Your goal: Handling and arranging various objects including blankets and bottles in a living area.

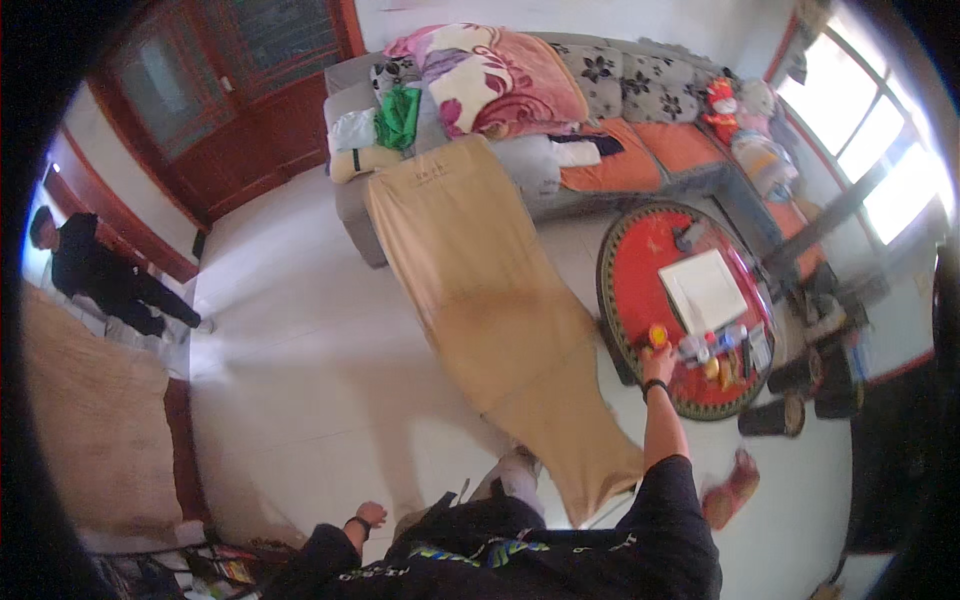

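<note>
My right hand (658,366) reaches over the near left part of a round red table (634,262) with a patterned border. Its fingers are around a small container with a yellow-orange top (658,335). Just right of that hand lie small bottles and other little items (720,345), beside a white square tray or board (703,291). My left hand (371,514) hangs low at the left of my body, its fingers curled; I cannot make out anything in it. A long tan cloth (517,330) stretches from the sofa down to beside my legs.
A grey sofa with orange seat covers (611,169) runs along the far side, bearing a folded pink blanket (525,75), clothes and a green bag (397,116). A person in dark clothes (97,259) stands at the left doorway. Dark stools (772,416) stand right of the table.
</note>
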Motion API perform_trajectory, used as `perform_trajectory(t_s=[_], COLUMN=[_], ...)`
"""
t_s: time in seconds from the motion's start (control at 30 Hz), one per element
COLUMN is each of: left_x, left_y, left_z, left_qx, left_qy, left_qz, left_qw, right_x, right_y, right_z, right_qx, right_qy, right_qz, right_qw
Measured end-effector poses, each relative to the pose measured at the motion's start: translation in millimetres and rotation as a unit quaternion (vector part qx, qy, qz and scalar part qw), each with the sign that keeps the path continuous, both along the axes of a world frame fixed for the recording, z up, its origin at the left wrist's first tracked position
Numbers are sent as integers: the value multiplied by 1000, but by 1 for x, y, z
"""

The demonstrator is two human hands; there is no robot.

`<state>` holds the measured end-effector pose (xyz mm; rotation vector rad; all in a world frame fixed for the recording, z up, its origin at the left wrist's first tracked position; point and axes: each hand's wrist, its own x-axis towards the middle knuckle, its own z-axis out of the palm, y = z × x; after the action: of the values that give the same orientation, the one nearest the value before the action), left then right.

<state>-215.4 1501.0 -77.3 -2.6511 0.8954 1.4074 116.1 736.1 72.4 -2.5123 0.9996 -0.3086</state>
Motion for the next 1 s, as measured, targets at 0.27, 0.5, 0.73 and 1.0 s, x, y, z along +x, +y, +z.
perform_trajectory(t_s=[0.27,0.5,0.73,1.0], left_x=[63,119,104,49], left_y=[-159,-200,-190,-100], left_z=[99,132,143,38], left_qx=[-311,-189,-214,-304], left_qy=[242,172,99,128], left_qz=[755,678,753,595], left_qw=[524,689,614,733], right_x=[101,118,127,108], right_y=[-88,-120,-104,-43], right_z=[1,-70,-63,-53], right_qx=[-4,49,23,-132], right_qy=[183,255,299,291], right_qz=[-44,8,22,258], right_qw=[982,966,954,912])
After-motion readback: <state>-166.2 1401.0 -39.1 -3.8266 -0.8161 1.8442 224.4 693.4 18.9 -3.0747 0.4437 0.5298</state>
